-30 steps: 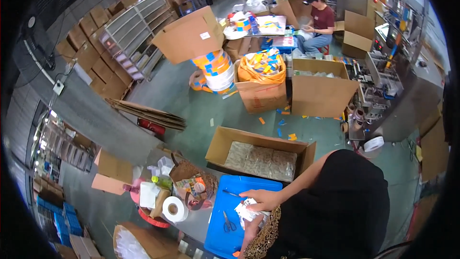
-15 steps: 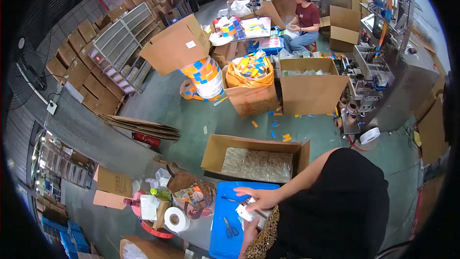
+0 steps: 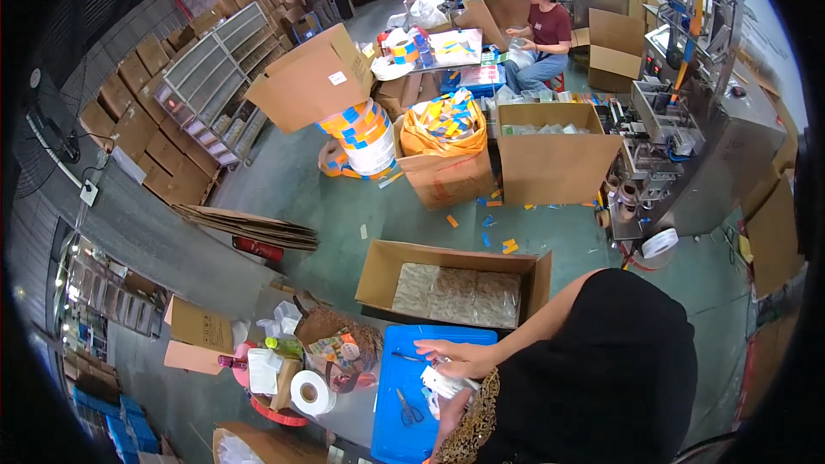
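Note:
A blue tray [image 3: 397,442] lies in front of me at the lower middle. Over its right side, my left hand [image 3: 452,413] is closed around small white flat pieces [image 3: 444,383], possibly cards or a packet; their exact kind is unclear. My right hand [image 3: 457,358] comes over them from above, its lower fingers closed on their upper edge while the forefinger stretches left. Dark-handled scissors [image 3: 410,411] lie on the tray beside the left hand. A thin dark tool [image 3: 407,356] lies near my right fingertips. A gold sequined cloth [image 3: 483,421] borders the left wrist.
Beyond the tray stands an open carton [image 3: 447,320] with clear-wrapped packs. Left of it are a white tape roll [image 3: 310,393] and a patterned bag [image 3: 361,344]. Farther off are a large open carton [image 3: 554,163], an orange sack [image 3: 443,133], a machine [image 3: 722,155] and a seated co-worker [image 3: 547,34].
My right hand shifts slightly on the white pieces, which turn a little between my hands. The whole view drifts slightly left. Farther off, the seated co-worker's hands have moved.

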A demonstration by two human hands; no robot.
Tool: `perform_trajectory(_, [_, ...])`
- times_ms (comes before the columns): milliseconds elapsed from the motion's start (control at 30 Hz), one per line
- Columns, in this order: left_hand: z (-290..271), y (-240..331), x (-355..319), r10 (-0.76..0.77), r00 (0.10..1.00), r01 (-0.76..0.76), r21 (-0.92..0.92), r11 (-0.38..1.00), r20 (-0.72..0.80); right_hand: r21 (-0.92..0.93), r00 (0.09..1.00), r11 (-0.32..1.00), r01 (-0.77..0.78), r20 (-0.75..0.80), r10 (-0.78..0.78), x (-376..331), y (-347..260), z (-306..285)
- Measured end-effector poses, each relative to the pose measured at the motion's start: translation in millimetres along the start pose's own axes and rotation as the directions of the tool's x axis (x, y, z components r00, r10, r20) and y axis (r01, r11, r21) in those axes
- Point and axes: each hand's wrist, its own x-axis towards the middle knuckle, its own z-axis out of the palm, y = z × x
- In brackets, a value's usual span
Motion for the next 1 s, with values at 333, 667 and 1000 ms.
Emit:
perform_trajectory(333, [34,29,-18,-0.047,0.992,0.010,-0.305,0.952,-0.116,0.083,0.989,0.986,-0.143,0.045,0.140,-1,-26,-5])
perform_trajectory(667, [14,5,-5,0.159,0.987,-0.158,-0.186,0.970,-0.010,-0.113,0.997,0.994,-0.007,0.070,0.015,1,-22,-7])
perform_trajectory(1000, [1,-4,6,0.281,0.959,-0.276,0.107,0.955,-0.032,-0.193,0.998,0.980,-0.053,0.030,0.059,4,-28,-6])
